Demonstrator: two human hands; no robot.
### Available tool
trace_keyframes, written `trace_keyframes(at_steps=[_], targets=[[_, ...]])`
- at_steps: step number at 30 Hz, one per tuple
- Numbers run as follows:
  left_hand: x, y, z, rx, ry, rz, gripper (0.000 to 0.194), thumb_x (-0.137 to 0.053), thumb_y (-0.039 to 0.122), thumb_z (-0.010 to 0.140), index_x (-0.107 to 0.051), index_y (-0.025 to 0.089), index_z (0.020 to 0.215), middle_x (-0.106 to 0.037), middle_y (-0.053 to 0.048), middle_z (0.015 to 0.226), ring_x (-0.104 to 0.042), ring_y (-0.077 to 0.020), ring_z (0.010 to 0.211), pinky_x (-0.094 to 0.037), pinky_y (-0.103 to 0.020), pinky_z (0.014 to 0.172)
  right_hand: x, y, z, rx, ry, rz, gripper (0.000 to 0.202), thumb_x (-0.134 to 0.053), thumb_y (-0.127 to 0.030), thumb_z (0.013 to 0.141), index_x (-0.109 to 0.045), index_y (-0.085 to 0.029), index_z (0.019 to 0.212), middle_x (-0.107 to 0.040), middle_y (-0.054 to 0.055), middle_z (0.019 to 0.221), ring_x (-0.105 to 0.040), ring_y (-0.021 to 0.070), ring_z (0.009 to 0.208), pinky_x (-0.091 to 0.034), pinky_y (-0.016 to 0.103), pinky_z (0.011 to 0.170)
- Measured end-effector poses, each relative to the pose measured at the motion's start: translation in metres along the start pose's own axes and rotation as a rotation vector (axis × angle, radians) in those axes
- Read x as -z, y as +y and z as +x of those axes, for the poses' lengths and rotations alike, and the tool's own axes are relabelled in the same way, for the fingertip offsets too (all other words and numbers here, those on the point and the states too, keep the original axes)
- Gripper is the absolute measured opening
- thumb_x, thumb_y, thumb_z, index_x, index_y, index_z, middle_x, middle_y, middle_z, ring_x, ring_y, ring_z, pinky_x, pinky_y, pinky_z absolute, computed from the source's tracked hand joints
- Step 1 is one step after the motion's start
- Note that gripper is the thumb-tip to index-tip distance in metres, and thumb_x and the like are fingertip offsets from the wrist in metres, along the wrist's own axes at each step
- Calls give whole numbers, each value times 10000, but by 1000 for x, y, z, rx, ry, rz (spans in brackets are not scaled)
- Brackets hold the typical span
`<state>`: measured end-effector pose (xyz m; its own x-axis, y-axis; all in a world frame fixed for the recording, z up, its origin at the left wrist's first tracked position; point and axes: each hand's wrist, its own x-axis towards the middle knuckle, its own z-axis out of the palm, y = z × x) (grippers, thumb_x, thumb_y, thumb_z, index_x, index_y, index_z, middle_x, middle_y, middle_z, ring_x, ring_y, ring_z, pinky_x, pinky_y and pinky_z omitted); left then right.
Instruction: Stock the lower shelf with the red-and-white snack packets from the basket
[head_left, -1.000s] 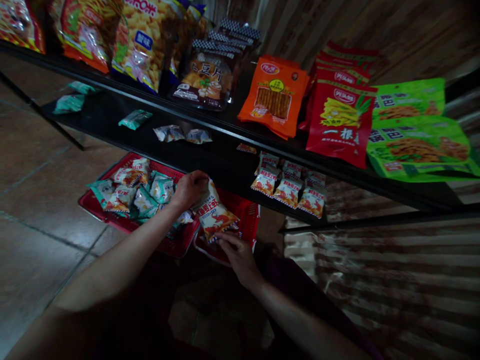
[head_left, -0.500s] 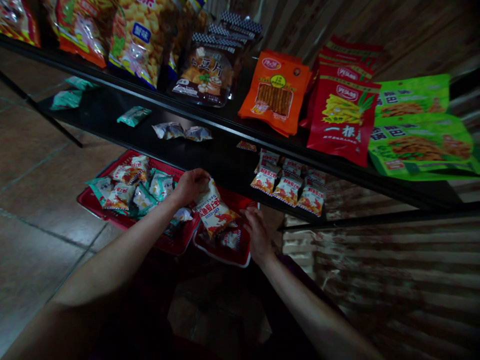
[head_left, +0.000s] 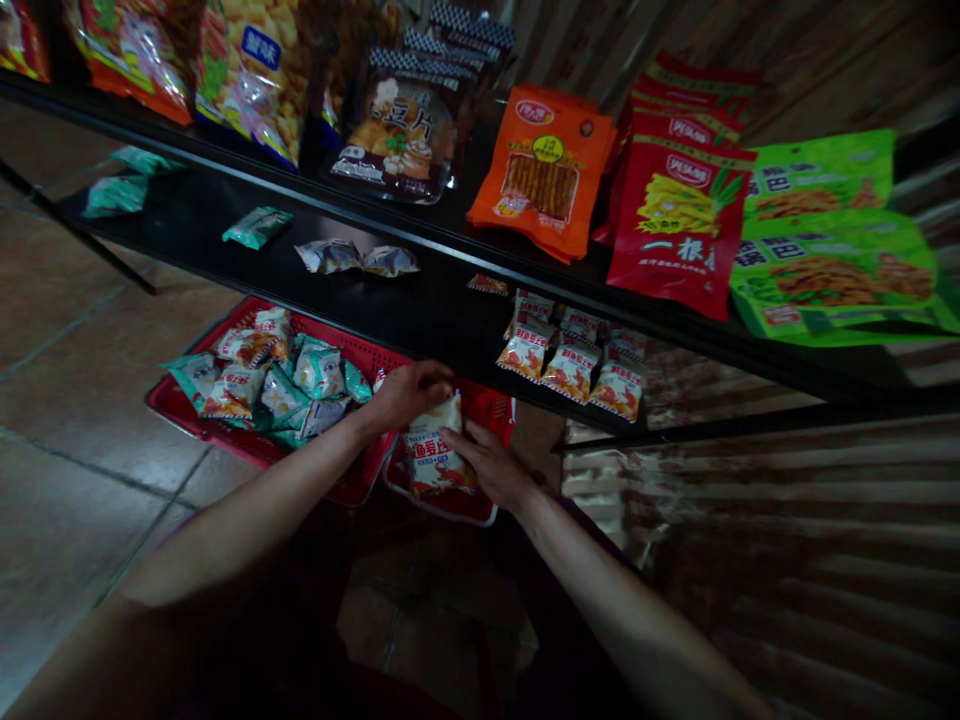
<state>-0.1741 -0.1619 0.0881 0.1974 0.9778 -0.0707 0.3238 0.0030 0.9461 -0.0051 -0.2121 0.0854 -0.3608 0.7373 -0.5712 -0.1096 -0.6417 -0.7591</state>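
A white and orange snack packet [head_left: 433,462] with red lettering is over the smaller red basket [head_left: 491,405]. My left hand [head_left: 405,398] is closed at the packet's top edge, its fingertips partly hidden. From the right, my right hand [head_left: 495,468] grips the packet's side, with fingers lying across its front. Left of them, a larger red basket [head_left: 176,405] holds several small packets, some teal [head_left: 319,368] and some white and orange [head_left: 234,390]. What lies beneath the held packet is mostly covered.
A black lower shelf [head_left: 442,320] carries rows of small white and orange packets [head_left: 571,370], two grey-white packets [head_left: 330,256] and a few teal ones [head_left: 257,227]. Larger snack bags, among them an orange one [head_left: 541,180] and a red one [head_left: 679,225], fill the shelf above.
The packet has moved down and turned more upright over the smaller basket. My left hand has shifted right, and my right hand has come in from the basket's edge onto the packet.
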Motion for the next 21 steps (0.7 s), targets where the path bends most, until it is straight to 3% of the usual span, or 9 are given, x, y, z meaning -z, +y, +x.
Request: trace_keyframes(at_steps=[3, 5, 7, 9, 13, 15, 18, 21], targets=[[4, 0, -2, 96, 283, -51, 285, -534, 335, 803, -658, 174, 1003, -696, -71, 970, -614, -184, 895, -446, -286, 789, 7, -4, 8, 16, 128, 142, 365, -780, -383, 639, -642, -221, 935, -737, 20, 857, -693, 194, 724, -568, 327, 678], [3, -2, -6, 225, 377, -133, 231, -532, 311, 792, -670, 165, 906, -698, -78, 943, -607, -202, 915, -443, -305, 807, 13, -9, 13, 36, 167, 224, 348, -771, -357, 652, -643, -219, 944, -740, 20, 874, -699, 203, 767, -572, 343, 714], [-2, -5, -12, 378, 310, -310, 181, -564, 294, 753, -667, 158, 813, -701, -79, 875, -616, -211, 868, -455, -317, 779, 19, -15, 17, 33, 166, 278, 337, -751, -331, 677, -639, -214, 973, -741, 22, 892, -699, 213, 833, -565, 363, 769], [-11, -4, -20, 494, 164, -514, 167, -609, 291, 709, -663, 147, 774, -702, -81, 833, -630, -211, 812, -468, -330, 760, 24, -20, 19, 26, 159, 322, 310, -714, -324, 717, -636, -206, 991, -742, 29, 899, -693, 223, 896, -551, 384, 820], [-26, 6, -37, 548, -104, -719, 260, -675, 304, 673, -682, 140, 875, -708, -96, 940, -648, -218, 850, -490, -342, 772, 26, -27, 18, 52, 185, 406, 255, -659, -323, 765, -637, -198, 986, -744, 39, 898, -681, 237, 949, -534, 411, 862], [-30, 12, -42, 561, -184, -799, 332, -696, 342, 680, -680, 139, 941, -703, -115, 993, -656, -219, 863, -493, -351, 794, 28, -31, 17, 58, 195, 431, 237, -652, -315, 767, -641, -195, 971, -745, 44, 895, -678, 245, 957, -530, 419, 868], [-31, 13, -44, 524, -159, -843, 375, -723, 390, 677, -680, 143, 956, -701, -120, 1014, -657, -217, 875, -485, -361, 835, 33, -34, 16, 54, 190, 438, 231, -655, -317, 760, -645, -188, 951, -744, 52, 901, -676, 251, 961, -525, 422, 874], [-24, 9, -36, 438, 10, -771, 384, -742, 434, 652, -694, 155, 912, -693, -104, 1061, -622, -229, 1003, -450, -353, 904, 39, -33, 16, 56, 202, 394, 263, -679, -320, 741, -642, -193, 968, -743, 51, 904, -681, 248, 943, -523, 419, 873]])
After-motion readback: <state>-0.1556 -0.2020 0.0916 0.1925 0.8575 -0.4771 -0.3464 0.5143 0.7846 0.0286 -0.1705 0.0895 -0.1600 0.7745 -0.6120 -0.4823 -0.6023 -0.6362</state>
